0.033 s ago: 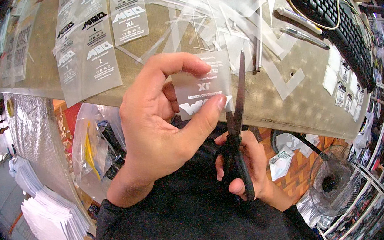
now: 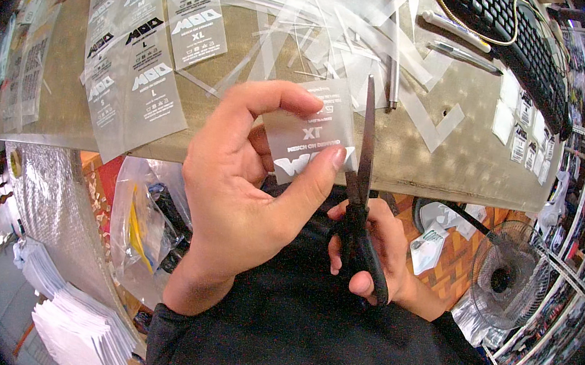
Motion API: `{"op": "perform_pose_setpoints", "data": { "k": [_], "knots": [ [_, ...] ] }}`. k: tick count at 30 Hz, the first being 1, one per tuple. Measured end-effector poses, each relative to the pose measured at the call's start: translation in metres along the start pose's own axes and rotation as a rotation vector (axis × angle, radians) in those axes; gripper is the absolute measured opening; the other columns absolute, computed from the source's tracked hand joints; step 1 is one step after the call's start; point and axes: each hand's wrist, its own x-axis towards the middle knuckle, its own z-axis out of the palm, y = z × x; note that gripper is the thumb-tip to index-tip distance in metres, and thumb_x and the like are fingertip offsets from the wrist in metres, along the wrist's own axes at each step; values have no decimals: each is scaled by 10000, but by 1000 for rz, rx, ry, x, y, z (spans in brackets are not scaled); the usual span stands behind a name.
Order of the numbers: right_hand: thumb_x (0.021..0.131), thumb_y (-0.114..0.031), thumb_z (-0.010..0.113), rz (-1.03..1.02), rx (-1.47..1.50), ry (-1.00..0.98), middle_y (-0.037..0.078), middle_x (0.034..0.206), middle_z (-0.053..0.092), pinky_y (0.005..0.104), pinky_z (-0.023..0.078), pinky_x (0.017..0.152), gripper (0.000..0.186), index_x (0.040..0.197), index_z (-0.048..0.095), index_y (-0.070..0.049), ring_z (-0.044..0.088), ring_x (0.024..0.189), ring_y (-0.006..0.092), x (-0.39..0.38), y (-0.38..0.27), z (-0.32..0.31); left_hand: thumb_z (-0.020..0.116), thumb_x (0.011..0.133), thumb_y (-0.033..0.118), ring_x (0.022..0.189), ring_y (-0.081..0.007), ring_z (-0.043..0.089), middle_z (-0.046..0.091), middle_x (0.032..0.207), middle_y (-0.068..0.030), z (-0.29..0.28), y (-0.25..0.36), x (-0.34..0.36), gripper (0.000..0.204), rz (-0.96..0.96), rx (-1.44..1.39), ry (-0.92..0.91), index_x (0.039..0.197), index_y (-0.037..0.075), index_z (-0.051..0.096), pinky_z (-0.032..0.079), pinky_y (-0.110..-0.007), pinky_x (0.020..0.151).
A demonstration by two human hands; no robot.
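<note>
My left hand (image 2: 240, 170) pinches a small clear film label (image 2: 309, 136) with white print between thumb and fingers, just above the table's near edge. The print on it appears upside down. In my right hand (image 2: 387, 246) are black-handled scissors (image 2: 366, 147), their fingers and thumb loops gripped, blades pointing away from me. The blades stand somewhat apart beside the label's right edge. Whether they touch the film there I cannot tell. Left of my hand, larger printed transfer film sheets (image 2: 147, 89) with black and white print lie on the table.
The table (image 2: 478, 177) carries clear film offcuts (image 2: 438, 123), a marker (image 2: 457, 30), a pen (image 2: 465, 57), a black keyboard (image 2: 510, 45) and several small cut labels (image 2: 519, 146). Below stand a fan (image 2: 511, 277) at right, a plastic bag (image 2: 138, 223) and stacked white sheets (image 2: 77, 327) at left.
The label and the scissors' long blade have shifted very slightly to the right. Both hands keep their grip.
</note>
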Motion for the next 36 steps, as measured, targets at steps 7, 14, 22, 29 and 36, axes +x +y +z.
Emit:
{"op": "perform_pose_setpoints", "data": {
  "k": [7, 14, 22, 29, 36],
  "knots": [
    [715, -467, 701, -5, 28, -4, 24, 598, 523, 210, 381, 462, 718, 1141, 420, 38, 516, 507, 89, 1, -2, 0, 639, 689, -110, 908, -128, 556, 536, 995, -89, -1, 1, -2, 413, -19, 36, -29, 1056, -20, 472, 459, -241, 797],
    [711, -435, 721, -23, 5, 4, 18, 606, 526, 204, 384, 453, 713, 1154, 424, 39, 524, 516, 81, -2, -1, 1, 653, 681, -98, 899, -131, 556, 534, 999, -93, -3, 1, 0, 423, 22, 0, -49, 1056, -23, 471, 464, -244, 793],
    [705, -383, 746, -42, -24, 17, 11, 622, 535, 200, 397, 461, 682, 1156, 445, 31, 537, 531, 77, -4, 2, 1, 657, 676, -94, 881, -138, 560, 525, 1009, -100, -3, 0, 1, 429, 16, -23, -44, 1056, -28, 471, 472, -244, 777],
    [708, -330, 752, -32, -67, -42, 29, 672, 554, 210, 417, 472, 651, 1158, 451, 31, 551, 546, 82, -2, -3, -3, 653, 678, -103, 884, -132, 557, 525, 1001, -94, -3, 2, 2, 425, -9, -12, -29, 1055, -22, 474, 469, -241, 772],
    [688, -281, 775, 150, -141, 177, 0, 666, 563, 205, 406, 464, 621, 1164, 468, -24, 534, 503, 68, -6, -17, -14, 644, 715, -82, 868, -116, 565, 528, 1010, -81, -5, -4, 8, 410, -18, -51, -48, 1081, -24, 471, 481, -231, 743]
  ]
}}
